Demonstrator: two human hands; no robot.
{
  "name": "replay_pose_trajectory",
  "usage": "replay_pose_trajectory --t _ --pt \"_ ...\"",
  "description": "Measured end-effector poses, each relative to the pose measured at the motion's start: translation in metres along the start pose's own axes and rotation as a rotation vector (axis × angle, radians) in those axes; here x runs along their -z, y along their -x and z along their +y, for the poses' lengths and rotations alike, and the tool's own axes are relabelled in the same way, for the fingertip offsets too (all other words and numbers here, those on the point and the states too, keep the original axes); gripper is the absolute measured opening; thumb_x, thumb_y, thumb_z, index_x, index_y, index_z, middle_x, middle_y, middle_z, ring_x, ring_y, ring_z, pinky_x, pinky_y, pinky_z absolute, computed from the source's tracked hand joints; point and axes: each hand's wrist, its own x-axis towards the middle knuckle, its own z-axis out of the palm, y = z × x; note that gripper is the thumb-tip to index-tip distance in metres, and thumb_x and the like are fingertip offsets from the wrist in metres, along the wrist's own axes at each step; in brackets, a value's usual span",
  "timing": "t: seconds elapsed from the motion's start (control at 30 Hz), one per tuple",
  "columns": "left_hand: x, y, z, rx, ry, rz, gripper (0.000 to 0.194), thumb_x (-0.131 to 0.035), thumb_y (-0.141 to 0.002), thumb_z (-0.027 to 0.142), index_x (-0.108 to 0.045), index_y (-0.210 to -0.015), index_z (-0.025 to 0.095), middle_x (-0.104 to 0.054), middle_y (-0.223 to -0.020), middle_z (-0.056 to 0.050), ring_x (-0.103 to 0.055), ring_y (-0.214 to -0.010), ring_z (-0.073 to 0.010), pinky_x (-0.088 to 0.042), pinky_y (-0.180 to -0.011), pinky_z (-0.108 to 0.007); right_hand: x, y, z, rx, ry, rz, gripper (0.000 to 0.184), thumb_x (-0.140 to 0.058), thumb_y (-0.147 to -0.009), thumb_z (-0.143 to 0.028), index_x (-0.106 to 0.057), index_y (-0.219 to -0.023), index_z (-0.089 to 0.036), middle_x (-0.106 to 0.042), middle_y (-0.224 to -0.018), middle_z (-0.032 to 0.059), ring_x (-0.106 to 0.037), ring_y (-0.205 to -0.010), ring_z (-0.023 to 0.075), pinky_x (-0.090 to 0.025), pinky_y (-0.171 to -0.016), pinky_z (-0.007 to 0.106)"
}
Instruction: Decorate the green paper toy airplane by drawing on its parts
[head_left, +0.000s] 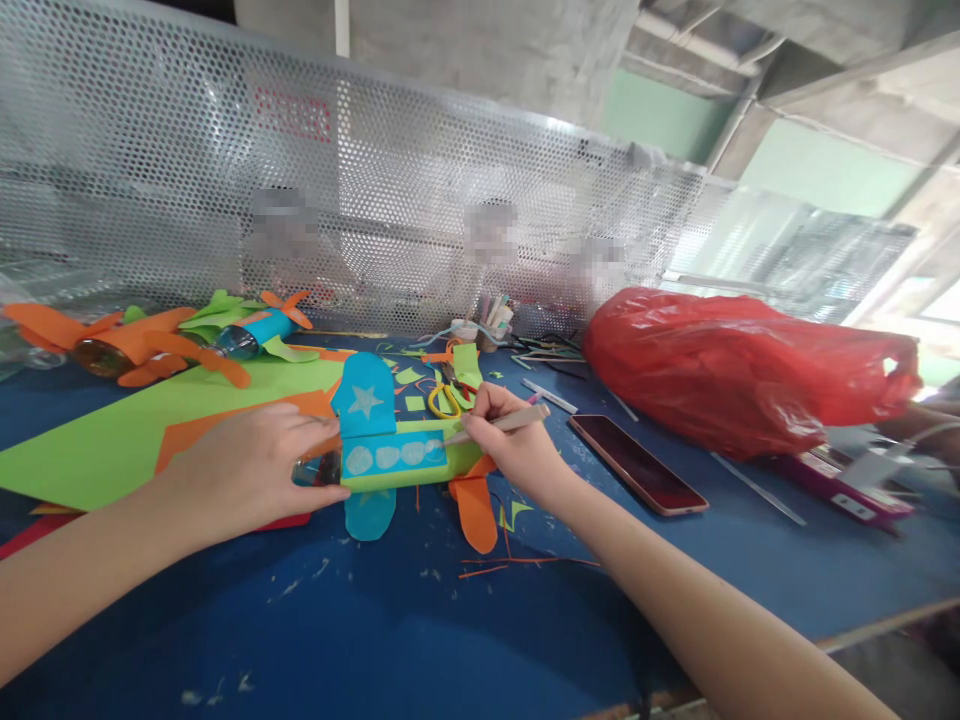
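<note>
A toy plane [457, 462] made from a bottle wrapped in green paper lies across the middle of the blue table. It has blue wings, one bearing a pale star, and an orange tail piece. Along its side runs a blue strip [388, 457] with several whitish circles. My left hand [277, 455] grips the bottle's uncovered end between thumb and fingers. In my right hand [517, 440] is a pale marker pen [517, 420], its tip at the strip's right end by the last circle.
Green and orange paper sheets [82, 440] lie left, below other paper-and-bottle planes [135, 340]. Yellow-handled scissors [444, 400] and paper scraps are behind the plane. A phone [637, 465] and a red plastic bag [720, 360] are to the right. A perforated metal screen [420, 200] stands behind.
</note>
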Motion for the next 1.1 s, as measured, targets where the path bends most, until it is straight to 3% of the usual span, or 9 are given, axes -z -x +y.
replay_pose_trajectory --t 0.27,0.47,0.6,0.73,0.97,1.1 --pt "0.000 0.001 -0.001 0.011 0.010 -0.003 0.028 -0.077 -0.087 0.040 -0.075 -0.106 0.019 -0.078 -0.099 -0.008 -0.071 -0.092 -0.0313 -0.054 -0.075 -0.041 0.000 0.001 -0.001 -0.003 -0.024 0.006 0.026 -0.063 -0.079 -0.028 -0.041 -0.065 -0.026 -0.040 -0.059 -0.0070 -0.034 -0.056 0.0123 -0.028 -0.055 0.029" --pt "0.004 -0.002 0.001 0.008 0.010 -0.051 0.024 -0.077 -0.086 0.039 -0.075 -0.100 0.020 -0.078 -0.101 -0.008 -0.072 -0.091 -0.0312 -0.056 -0.073 -0.041 -0.002 0.006 -0.010 -0.092 -0.146 0.030 0.034 -0.061 -0.092 -0.051 -0.045 -0.076 -0.026 -0.047 -0.057 -0.0072 -0.043 -0.052 0.0124 -0.031 -0.052 0.028" --pt "0.007 -0.004 0.002 -0.013 -0.005 -0.031 0.024 -0.078 -0.085 0.038 -0.075 -0.100 0.019 -0.078 -0.096 -0.008 -0.072 -0.089 -0.0309 -0.056 -0.074 -0.041 -0.005 0.007 -0.009 -0.056 -0.118 -0.010 0.031 -0.073 -0.082 -0.040 -0.046 -0.075 -0.025 -0.048 -0.063 -0.0067 -0.042 -0.055 0.0117 -0.029 -0.053 0.027" --pt "0.006 -0.003 0.002 -0.018 -0.008 -0.016 0.025 -0.078 -0.087 0.039 -0.075 -0.102 0.019 -0.079 -0.094 -0.007 -0.072 -0.087 -0.0292 -0.055 -0.074 -0.039 -0.005 0.005 -0.004 -0.025 -0.091 -0.014 0.028 -0.067 -0.079 -0.031 -0.042 -0.069 -0.026 -0.043 -0.062 -0.0076 -0.036 -0.056 0.0110 -0.027 -0.054 0.028" --pt "-0.002 0.002 -0.002 -0.002 -0.002 0.025 0.031 -0.071 -0.092 0.043 -0.073 -0.110 0.018 -0.078 -0.101 -0.008 -0.071 -0.093 -0.0306 -0.054 -0.079 -0.040 -0.006 0.004 0.002 0.003 -0.051 -0.021 0.028 -0.065 -0.080 -0.032 -0.040 -0.068 -0.026 -0.037 -0.061 -0.0085 -0.030 -0.056 0.0108 -0.024 -0.054 0.028" --pt "-0.001 0.000 -0.004 0.025 0.058 -0.022 0.031 -0.071 -0.088 0.051 -0.075 -0.100 0.023 -0.079 -0.099 -0.009 -0.071 -0.092 -0.0329 -0.055 -0.076 -0.041 -0.006 0.004 0.003 0.001 -0.040 -0.020 0.028 -0.064 -0.080 -0.031 -0.039 -0.069 -0.026 -0.037 -0.061 -0.0085 -0.030 -0.056 0.0110 -0.024 -0.054 0.028"
